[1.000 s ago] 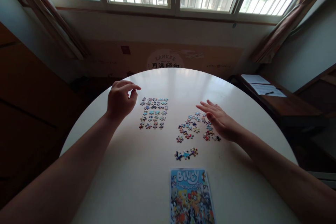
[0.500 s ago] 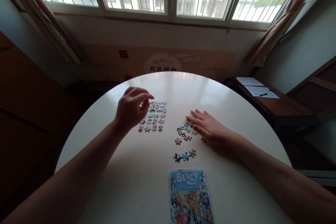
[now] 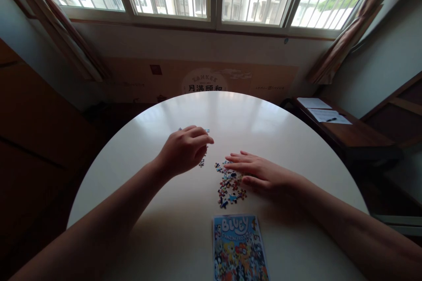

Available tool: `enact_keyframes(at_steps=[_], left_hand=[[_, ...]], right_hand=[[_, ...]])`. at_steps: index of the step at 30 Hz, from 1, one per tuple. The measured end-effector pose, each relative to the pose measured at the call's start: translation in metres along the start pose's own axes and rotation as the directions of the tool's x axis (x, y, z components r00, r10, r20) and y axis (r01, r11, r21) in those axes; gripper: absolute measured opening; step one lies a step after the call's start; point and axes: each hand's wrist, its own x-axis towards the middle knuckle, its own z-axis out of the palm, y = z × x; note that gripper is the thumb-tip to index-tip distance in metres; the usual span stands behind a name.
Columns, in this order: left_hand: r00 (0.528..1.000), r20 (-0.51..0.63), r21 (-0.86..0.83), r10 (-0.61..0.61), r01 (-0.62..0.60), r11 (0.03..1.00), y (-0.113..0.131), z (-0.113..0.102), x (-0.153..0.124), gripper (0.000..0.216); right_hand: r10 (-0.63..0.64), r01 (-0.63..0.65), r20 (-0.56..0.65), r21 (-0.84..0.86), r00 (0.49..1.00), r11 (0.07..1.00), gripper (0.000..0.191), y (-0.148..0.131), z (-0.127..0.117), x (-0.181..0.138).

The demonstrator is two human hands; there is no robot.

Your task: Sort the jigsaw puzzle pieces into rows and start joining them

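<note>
My left hand (image 3: pixel 186 150) hovers over the rows of small jigsaw pieces (image 3: pixel 202 163) at the middle of the table, hiding most of them. Its fingers are curled in with the thumb underneath; whatever they hold, if anything, is hidden. To the right, my right hand (image 3: pixel 259 169) lies palm down with fingers stretched out, touching the edge of a loose pile of jigsaw pieces (image 3: pixel 229 182). Part of that pile is under the fingers. Below the pile lies a colourful picture sheet (image 3: pixel 239 246) with "Bluey" printed across its top.
Everything rests on a round white table (image 3: pixel 158 232). Beyond its far edge stands a printed cardboard panel (image 3: pixel 128 70) under the barred windows. A wooden side table (image 3: pixel 359 134) at the right carries papers (image 3: pixel 329 116) and a pen.
My left hand has moved right and slightly nearer, covering more of the rows. My right hand has slid nearer and left, and the loose pieces are now gathered closer to the picture sheet.
</note>
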Motion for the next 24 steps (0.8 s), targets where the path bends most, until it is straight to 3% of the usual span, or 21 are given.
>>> enact_keyframes(at_steps=[3, 5, 7, 12, 16, 20, 24], left_hand=[[0.953, 0.302, 0.024, 0.033, -0.042, 0.999, 0.027, -0.004, 0.000, 0.034], [0.867, 0.496, 0.070, -0.046, 0.013, 0.997, 0.048, -0.006, -0.001, 0.031], [0.779, 0.607, 0.142, -0.157, 0.088, 0.986, 0.068, -0.006, -0.002, 0.032], [0.652, 0.688, 0.261, -0.318, 0.186, 0.947, 0.094, -0.006, 0.001, 0.058], [0.571, 0.747, 0.274, -0.341, 0.203, 0.940, 0.099, -0.005, 0.005, 0.056], [0.561, 0.731, 0.316, -0.388, 0.225, 0.921, 0.099, 0.000, 0.003, 0.057], [0.605, 0.703, 0.301, -0.375, 0.225, 0.927, 0.100, 0.000, 0.002, 0.047]], right_hand=[[0.081, -0.069, -0.182, 0.070, 0.980, 0.995, 0.056, 0.016, 0.002, -0.003], [0.127, -0.100, -0.253, 0.115, 0.959, 0.988, 0.055, 0.028, 0.004, -0.004], [0.127, -0.088, -0.270, 0.150, 0.954, 0.985, 0.055, 0.038, 0.006, -0.005], [0.071, -0.049, -0.215, 0.107, 0.974, 0.993, 0.057, 0.042, 0.007, -0.005], [0.090, -0.080, -0.186, 0.058, 0.978, 0.995, 0.058, 0.039, 0.008, -0.004], [0.133, -0.130, -0.261, 0.030, 0.956, 0.991, 0.068, 0.041, 0.012, -0.003], [0.185, -0.200, -0.371, -0.001, 0.910, 0.980, 0.072, 0.044, 0.014, -0.002]])
